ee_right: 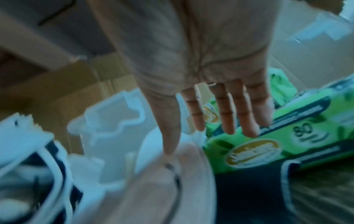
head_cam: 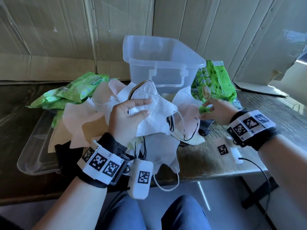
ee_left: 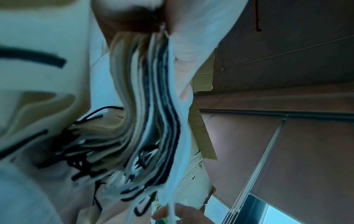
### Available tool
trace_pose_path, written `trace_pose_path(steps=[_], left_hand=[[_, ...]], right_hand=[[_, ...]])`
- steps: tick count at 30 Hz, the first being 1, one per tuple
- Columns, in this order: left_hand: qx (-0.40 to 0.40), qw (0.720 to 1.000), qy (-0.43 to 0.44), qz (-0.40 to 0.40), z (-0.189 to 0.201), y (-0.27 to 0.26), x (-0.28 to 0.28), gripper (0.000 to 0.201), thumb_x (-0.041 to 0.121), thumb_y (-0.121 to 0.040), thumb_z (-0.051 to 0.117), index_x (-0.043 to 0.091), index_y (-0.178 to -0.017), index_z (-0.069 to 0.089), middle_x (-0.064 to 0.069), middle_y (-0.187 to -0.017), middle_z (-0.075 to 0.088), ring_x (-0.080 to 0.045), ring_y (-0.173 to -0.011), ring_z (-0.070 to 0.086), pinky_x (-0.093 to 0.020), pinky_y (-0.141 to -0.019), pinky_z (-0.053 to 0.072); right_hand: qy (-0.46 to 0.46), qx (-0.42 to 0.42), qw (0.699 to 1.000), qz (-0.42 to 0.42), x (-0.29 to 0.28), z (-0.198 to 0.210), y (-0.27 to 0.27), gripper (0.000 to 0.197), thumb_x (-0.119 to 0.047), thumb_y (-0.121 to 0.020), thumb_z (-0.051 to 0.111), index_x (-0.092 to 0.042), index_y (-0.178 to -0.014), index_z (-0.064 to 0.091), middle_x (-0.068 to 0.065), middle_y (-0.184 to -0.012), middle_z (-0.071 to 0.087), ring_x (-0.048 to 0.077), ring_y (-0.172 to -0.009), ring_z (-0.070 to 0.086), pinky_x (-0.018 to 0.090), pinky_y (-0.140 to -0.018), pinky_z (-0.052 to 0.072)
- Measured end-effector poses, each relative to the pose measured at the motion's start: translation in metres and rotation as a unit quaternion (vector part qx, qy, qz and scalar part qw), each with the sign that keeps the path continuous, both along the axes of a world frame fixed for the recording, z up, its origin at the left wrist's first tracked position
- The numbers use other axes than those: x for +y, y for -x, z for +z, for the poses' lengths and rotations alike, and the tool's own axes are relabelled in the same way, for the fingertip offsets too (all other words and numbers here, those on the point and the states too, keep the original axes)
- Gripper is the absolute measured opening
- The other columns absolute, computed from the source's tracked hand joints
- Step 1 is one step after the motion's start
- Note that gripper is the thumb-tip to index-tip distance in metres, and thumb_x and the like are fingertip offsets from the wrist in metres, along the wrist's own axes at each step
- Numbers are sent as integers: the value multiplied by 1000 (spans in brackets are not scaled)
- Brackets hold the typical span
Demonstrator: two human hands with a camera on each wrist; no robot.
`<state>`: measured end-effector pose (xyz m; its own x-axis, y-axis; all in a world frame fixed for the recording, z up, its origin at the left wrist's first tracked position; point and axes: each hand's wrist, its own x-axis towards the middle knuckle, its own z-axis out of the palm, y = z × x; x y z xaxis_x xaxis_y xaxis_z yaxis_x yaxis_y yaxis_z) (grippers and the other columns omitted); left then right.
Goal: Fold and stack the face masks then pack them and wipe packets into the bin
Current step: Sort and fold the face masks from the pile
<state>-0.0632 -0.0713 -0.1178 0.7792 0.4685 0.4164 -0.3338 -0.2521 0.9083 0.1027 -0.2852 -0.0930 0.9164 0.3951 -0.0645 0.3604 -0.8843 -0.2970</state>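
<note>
My left hand point(head_cam: 131, 113) grips a folded stack of face masks point(head_cam: 159, 113), a white one on top, held above a loose pile of masks point(head_cam: 79, 123). From the left wrist view, the stack's layered edges point(ee_left: 153, 106) and black ear loops show. My right hand point(head_cam: 211, 110) hovers with straight, spread fingers point(ee_right: 226, 118) over a pale pink mask point(head_cam: 187, 117) and a dark mask point(head_cam: 205, 128), holding nothing. A clear plastic bin point(head_cam: 159, 63) stands empty behind. Green wipe packets lie left point(head_cam: 78, 90) and right point(head_cam: 214, 80) of it.
The bin's clear lid point(head_cam: 38, 156) lies under the pile at the left. Cardboard panels point(head_cam: 66, 39) wall the back. A white tagged device point(head_cam: 229, 151) with a black cable sits near the table's front right edge. My knees are below the edge.
</note>
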Motion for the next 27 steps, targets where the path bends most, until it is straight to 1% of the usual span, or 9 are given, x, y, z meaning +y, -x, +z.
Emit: trace_pose_path(steps=[3,8,11,14,18,20,23,25,27], left_hand=[[11,1000,11,-5,-2,-1,-3,30,1,-82,65,31,-83,69,28,-87,68,11,-97,59,-16,-97,43],[15,1000,22,-9,-4,-2,-3,31,3,-85,63,32,-83,70,26,-92,69,7,-103,59,-23,-100,42],[13,1000,19,-3,-4,-1,-1,30,3,-85,63,32,-84,70,25,-93,69,6,-104,59,-26,-103,42],[13,1000,17,-2,-4,-1,-1,28,3,-85,63,30,-86,70,25,-94,68,8,-103,59,-24,-101,42],[16,1000,15,8,-6,-2,2,31,2,-86,61,33,-86,69,30,-83,68,2,-80,57,-4,-78,42],[24,1000,7,6,-6,-2,2,32,2,-86,60,33,-89,68,28,-67,65,-6,-70,44,-2,-60,38],[46,999,-8,-21,-2,1,-4,28,3,-87,60,27,-99,68,17,-41,46,-2,-40,29,-6,-43,26],[50,998,-8,-46,4,3,-12,28,5,-86,61,24,-106,66,22,-66,61,1,-46,48,-4,-51,36],[57,996,-13,-65,9,2,-21,28,12,-84,64,29,-106,65,22,-103,63,12,-90,58,-1,-81,41]], right_hand=[[96,19,995,-7,7,-19,-7,62,-43,-81,65,0,-119,44,18,-113,55,27,-94,52,31,-72,39],[74,20,997,23,17,-32,-11,41,-43,-81,65,-12,-65,42,4,-64,46,23,-67,46,30,-54,32],[120,26,992,29,24,-33,-5,48,-48,-79,64,-8,-62,44,5,-61,45,21,-59,44,26,-51,31],[132,35,990,32,27,-30,-4,27,-24,-81,66,-4,-67,55,10,-69,58,22,-62,47,22,-48,32],[24,77,997,18,21,-6,-5,26,-15,-75,69,-9,-54,55,7,-54,50,19,-49,43,27,-53,34],[-58,56,997,4,15,13,-1,27,-13,-75,67,-9,-53,53,6,-51,50,20,-49,44,27,-55,36],[-208,-14,978,-15,8,41,12,25,-8,-72,61,-9,-50,50,-1,-39,49,13,-38,42,24,-48,35],[-254,-60,965,-7,9,53,27,20,-7,-70,59,-6,-52,49,-2,-33,45,11,-32,36,23,-44,32],[-260,-87,962,19,15,58,45,17,-8,-69,61,0,-59,50,1,-41,44,15,-38,37,26,-47,33]])
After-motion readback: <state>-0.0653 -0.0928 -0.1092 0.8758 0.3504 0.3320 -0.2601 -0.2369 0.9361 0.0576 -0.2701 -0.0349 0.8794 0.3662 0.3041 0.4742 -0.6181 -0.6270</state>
